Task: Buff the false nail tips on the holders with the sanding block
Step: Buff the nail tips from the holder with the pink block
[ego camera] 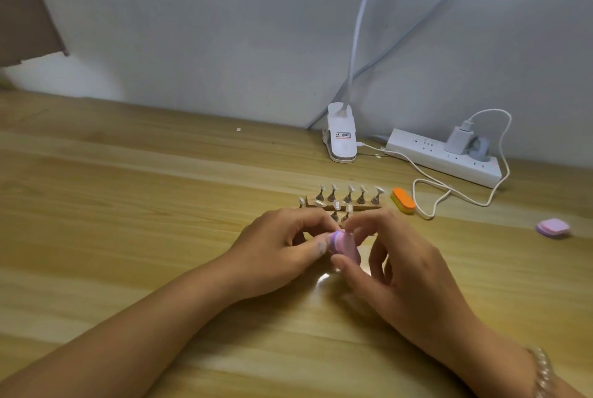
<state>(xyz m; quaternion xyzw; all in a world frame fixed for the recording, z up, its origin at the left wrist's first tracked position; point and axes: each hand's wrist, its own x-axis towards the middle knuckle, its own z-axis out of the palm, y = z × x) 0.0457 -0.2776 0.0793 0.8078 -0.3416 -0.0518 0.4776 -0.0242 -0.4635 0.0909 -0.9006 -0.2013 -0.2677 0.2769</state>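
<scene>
A pink sanding block (346, 246) with a purple band is held between my two hands low over the wooden table (128, 205). My right hand (394, 266) pinches it between thumb and fingers. My left hand (282, 243) is closed beside it, thumb against the block's left end; whatever its fingertips hold is hidden. Just behind the hands stand several small dark holders (348, 197) with clear false nail tips (336, 204) on top, in two rows; the near row is partly hidden by my fingers.
An orange sanding block (403, 200) lies right of the holders. Another pink block (553, 228) sits at far right. A white clip lamp base (341, 137), a power strip (449, 158) with charger and a looping white cable (430, 192) lie by the wall.
</scene>
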